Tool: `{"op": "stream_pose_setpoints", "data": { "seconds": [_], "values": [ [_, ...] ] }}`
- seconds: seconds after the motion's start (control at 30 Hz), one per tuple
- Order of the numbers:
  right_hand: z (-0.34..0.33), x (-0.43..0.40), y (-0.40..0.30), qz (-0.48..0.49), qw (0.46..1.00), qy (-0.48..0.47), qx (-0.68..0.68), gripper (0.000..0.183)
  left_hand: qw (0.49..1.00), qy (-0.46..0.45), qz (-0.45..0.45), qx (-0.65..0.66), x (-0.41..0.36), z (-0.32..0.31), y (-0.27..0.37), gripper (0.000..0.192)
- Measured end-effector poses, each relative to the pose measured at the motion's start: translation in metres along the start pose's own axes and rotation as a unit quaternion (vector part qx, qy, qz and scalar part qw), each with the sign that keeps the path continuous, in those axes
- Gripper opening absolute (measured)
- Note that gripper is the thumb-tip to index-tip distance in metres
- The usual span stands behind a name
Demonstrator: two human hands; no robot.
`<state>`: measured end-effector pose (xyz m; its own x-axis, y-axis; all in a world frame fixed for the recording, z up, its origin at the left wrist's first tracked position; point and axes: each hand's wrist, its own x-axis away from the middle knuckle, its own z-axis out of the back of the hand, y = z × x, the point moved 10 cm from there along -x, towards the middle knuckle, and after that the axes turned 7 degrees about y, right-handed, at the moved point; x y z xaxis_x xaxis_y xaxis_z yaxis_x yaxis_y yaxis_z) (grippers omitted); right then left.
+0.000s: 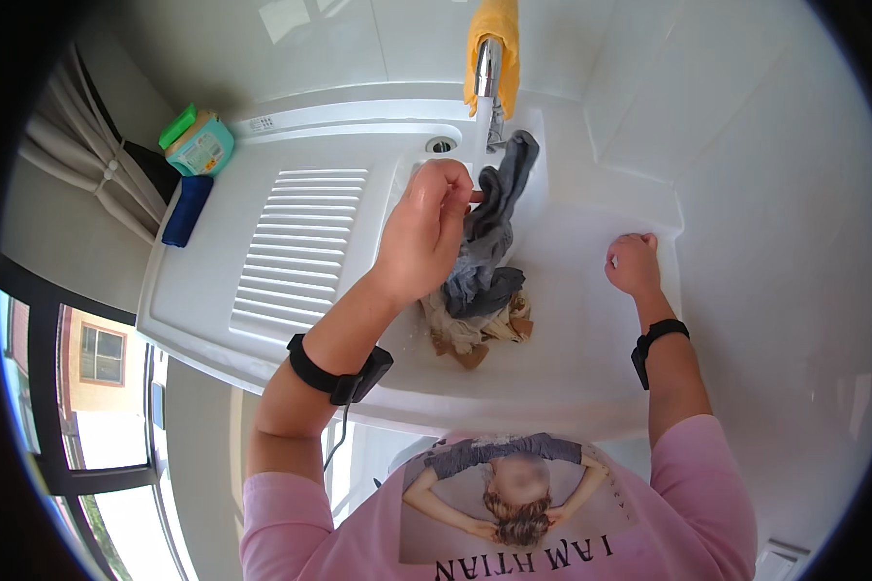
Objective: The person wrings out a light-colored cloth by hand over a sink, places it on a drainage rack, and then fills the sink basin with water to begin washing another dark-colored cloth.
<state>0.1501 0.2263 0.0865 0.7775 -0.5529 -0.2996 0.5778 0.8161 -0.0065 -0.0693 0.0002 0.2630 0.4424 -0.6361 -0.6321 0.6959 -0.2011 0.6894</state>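
My left hand (429, 229) grips a wet dark grey cloth (488, 232), which looks like socks, and lifts it in front of the faucet. Water runs from the chrome faucet (488, 69) just behind it. The cloth's lower part hangs over beige and brown wet fabric (461, 338) in the white sink basin (581, 319). My right hand (632, 263) is curled at the basin's right side, apart from the cloth; whether its fingers hold anything cannot be told.
An orange cloth (510, 43) drapes over the faucet. Left of the basin is a ridged washboard (298, 247). A teal detergent bottle (202, 149) with a green cap and a dark blue rolled item (187, 210) stand at the far left, near a tied curtain (80, 156).
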Motion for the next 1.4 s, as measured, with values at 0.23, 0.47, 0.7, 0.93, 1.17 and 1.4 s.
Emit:
{"op": "stream_pose_setpoints", "data": {
  "seconds": [0.23, 0.47, 0.7, 0.93, 1.17, 1.4],
  "values": [
    [0.003, 0.006, -0.001, -0.005, 1.0, 0.01, -0.022, 0.004, 0.988, -0.014, 0.112, 0.109, 0.0, -0.013, -0.026, 0.013],
    [-0.003, 0.003, 0.001, -0.01, 1.0, -0.018, -0.004, 0.003, 0.961, -0.153, 0.118, -0.199, 0.054, -0.031, -0.096, 0.04],
    [-0.003, 0.004, 0.0, -0.008, 1.0, -0.008, -0.016, 0.006, 0.903, -0.174, 0.065, -0.387, 0.083, -0.025, -0.157, 0.056],
    [-0.001, 0.003, 0.0, 0.002, 1.0, 0.004, -0.013, 0.008, 0.893, -0.197, 0.089, -0.394, 0.082, -0.024, -0.181, 0.056],
    [0.0, 0.002, -0.003, 0.009, 1.0, -0.008, 0.008, 0.007, 0.894, -0.094, 0.136, -0.417, 0.066, -0.018, -0.188, 0.042],
    [-0.003, 0.003, 0.001, 0.012, 1.0, 0.006, 0.007, 0.005, 0.895, -0.084, 0.119, -0.421, 0.065, -0.019, -0.185, 0.037]
  ]
}}
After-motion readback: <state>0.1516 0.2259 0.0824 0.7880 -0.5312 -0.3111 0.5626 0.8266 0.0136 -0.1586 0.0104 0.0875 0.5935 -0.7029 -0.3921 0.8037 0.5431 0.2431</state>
